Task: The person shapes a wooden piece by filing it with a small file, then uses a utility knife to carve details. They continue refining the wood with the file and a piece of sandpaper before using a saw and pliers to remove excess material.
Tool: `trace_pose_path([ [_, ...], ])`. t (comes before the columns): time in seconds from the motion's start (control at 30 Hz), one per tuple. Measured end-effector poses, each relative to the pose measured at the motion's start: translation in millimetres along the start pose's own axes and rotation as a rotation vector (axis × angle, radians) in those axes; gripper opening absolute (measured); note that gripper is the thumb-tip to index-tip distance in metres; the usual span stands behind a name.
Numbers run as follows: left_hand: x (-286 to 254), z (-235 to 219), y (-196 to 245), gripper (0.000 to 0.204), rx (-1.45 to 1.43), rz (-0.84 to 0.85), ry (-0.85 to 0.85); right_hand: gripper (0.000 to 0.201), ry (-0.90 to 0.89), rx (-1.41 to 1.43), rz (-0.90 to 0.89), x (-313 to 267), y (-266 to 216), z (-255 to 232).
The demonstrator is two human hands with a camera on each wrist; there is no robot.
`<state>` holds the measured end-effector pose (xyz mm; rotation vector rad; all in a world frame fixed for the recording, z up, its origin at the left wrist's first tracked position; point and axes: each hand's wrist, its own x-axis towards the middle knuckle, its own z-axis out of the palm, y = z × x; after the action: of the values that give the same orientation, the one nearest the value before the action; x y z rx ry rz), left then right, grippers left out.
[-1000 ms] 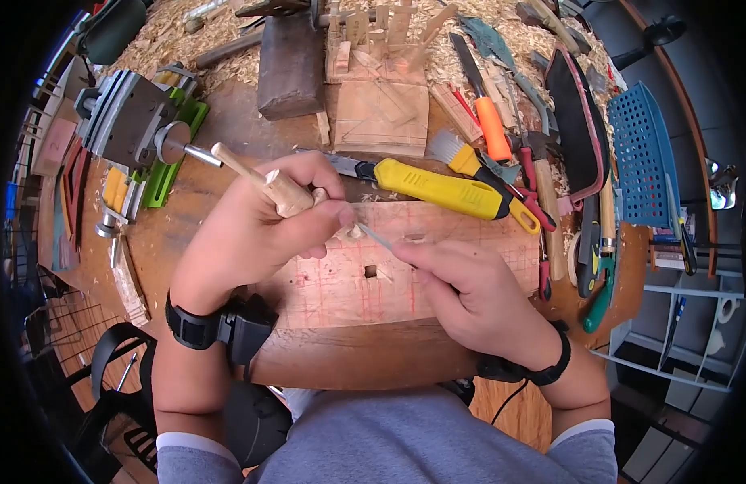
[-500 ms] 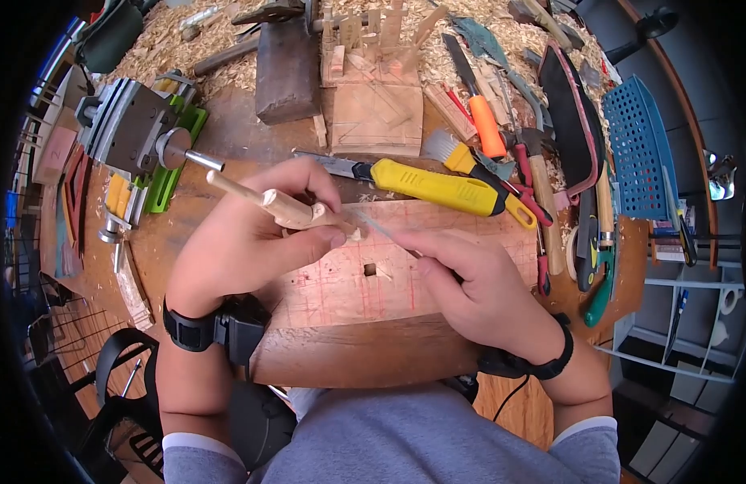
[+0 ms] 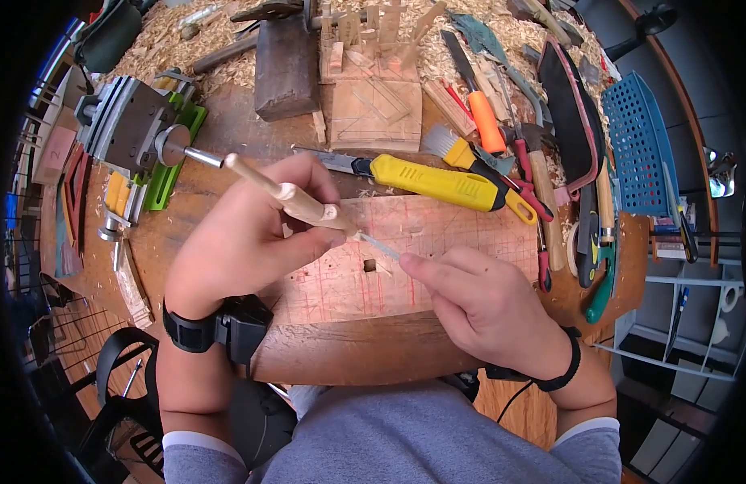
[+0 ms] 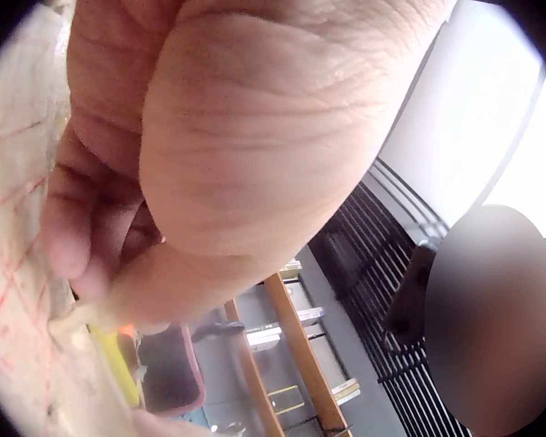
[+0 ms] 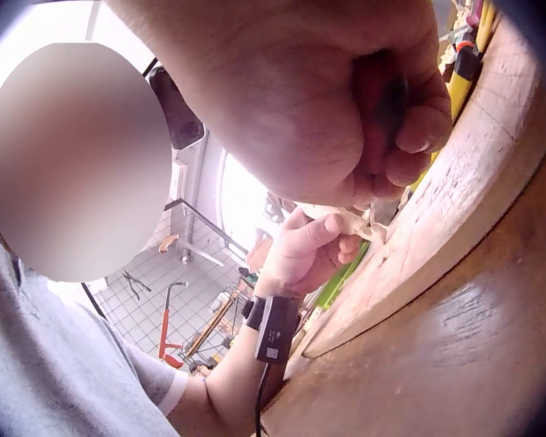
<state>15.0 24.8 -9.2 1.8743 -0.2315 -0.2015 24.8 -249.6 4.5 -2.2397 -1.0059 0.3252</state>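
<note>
My left hand [image 3: 240, 234] grips a pale carved wooden piece [image 3: 304, 206], a thin rod that widens into a thicker, notched body. Its far end points up toward the vise, and its near end shows beyond the thumb. In my right hand [image 3: 490, 310] is a carving knife [image 3: 381, 244] with a slim blade, the tip right at the near end of the wood. The fingers curl round the dark red handle [image 5: 379, 114], seen in the right wrist view. Beneath both hands lies a board [image 3: 348, 294] with red grid lines and a small square hole.
A yellow utility knife [image 3: 437, 182] lies just beyond the hands, beside a brush [image 3: 452, 149] and an orange-handled tool [image 3: 487, 121]. The metal vise [image 3: 131, 125] stands at left, with a dark wooden block [image 3: 286, 68] behind. Wood shavings [image 3: 219, 40] cover the back.
The right hand has moved right and slightly toward the body, the blade now lying lower. The left hand has turned the wooden piece, its rod end shifting rightward.
</note>
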Motion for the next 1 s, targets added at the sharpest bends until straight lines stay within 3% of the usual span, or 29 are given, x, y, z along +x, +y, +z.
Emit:
trace_pose_path([
  [0.1,3.2,2.0,3.3,0.025,0.031,0.0,-0.033,0.039,-0.028,-0.072,-0.034,0.6,0.0,0.4],
  [0.17,8.0,5.3,3.0,0.022,0.179,0.289,-0.055,0.037,-0.031,-0.118,-0.067,1.7,-1.4,2.5],
  [0.3,7.9,10.1,7.8,0.021,0.199,0.235,-0.009,0.039,-0.01,-0.212,-0.097,-4.3,-4.9,7.0],
  [0.37,7.8,9.1,10.0,0.021,0.344,0.218,-0.048,0.04,-0.018,-0.224,-0.102,-6.4,-4.9,11.1],
  [0.57,7.5,15.7,12.8,0.02,0.216,0.129,-0.014,0.046,0.091,-0.25,-0.086,-2.3,-5.4,16.3],
  [0.63,7.4,16.9,11.3,0.02,0.215,0.144,-0.007,0.043,0.101,-0.177,-0.006,-9.7,-2.7,11.7],
  [0.8,7.5,14.3,6.4,0.021,0.163,0.158,-0.025,0.038,0.086,-0.068,-0.014,-15.7,3.7,11.0],
  [0.87,5.8,8.9,4.2,0.016,0.213,0.293,-0.031,0.038,0.087,-0.033,0.01,-17.2,3.7,11.4],
  [1.0,3.2,1.0,11.5,0.016,0.167,0.212,-0.14,0.042,0.085,0.082,0.045,-20.6,1.0,10.3],
])
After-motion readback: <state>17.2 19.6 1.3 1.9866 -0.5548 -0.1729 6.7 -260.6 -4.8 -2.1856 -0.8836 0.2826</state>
